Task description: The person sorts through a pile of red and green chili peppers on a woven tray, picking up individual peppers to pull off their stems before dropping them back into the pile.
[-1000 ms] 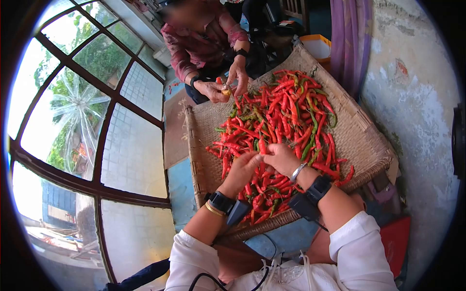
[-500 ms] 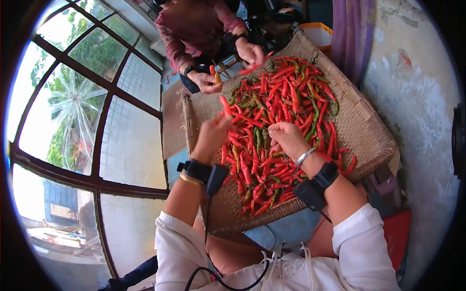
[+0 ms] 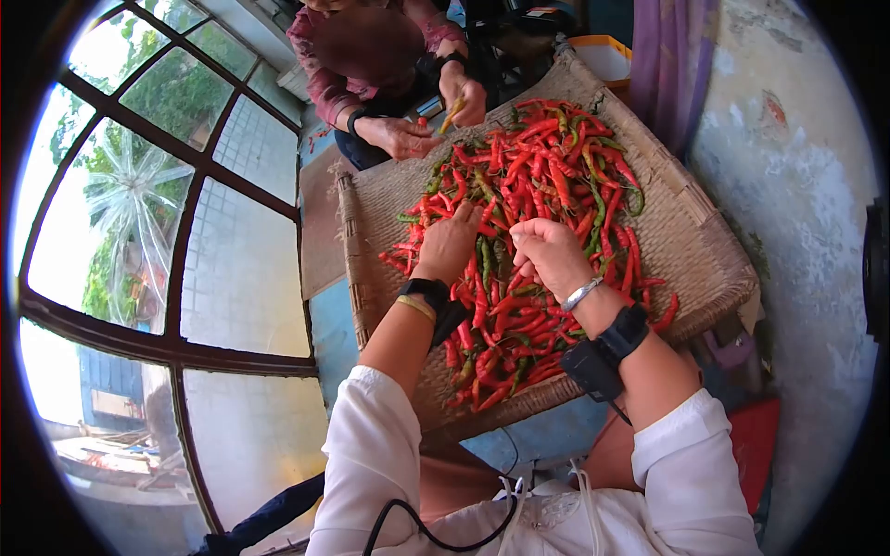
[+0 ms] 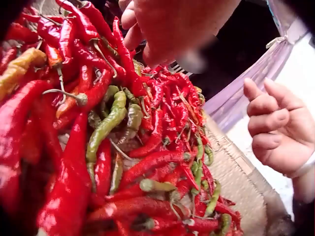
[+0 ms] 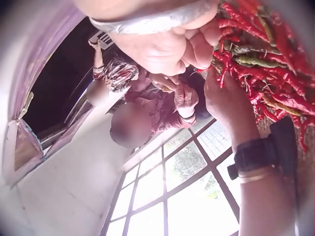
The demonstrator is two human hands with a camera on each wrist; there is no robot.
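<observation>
A heap of red and green chillies lies on a wide woven tray. My left hand reaches down into the near part of the heap. In the left wrist view its fingertips pinch a long red chilli beside a green chilli. My right hand hovers just right of it over the heap, fingers curled into the palm. Nothing shows in it in the left wrist view. The right wrist view shows the same curled hand above the chillies.
Another person sits across the tray; their hand holds a yellowish chilli. A large window runs along the left. A purple curtain, a tub and a worn wall stand to the right.
My left hand, which had lifted a red chilli above the tray's left side, has come back down onto the heap beside my right hand. The right hand stayed curled in place.
</observation>
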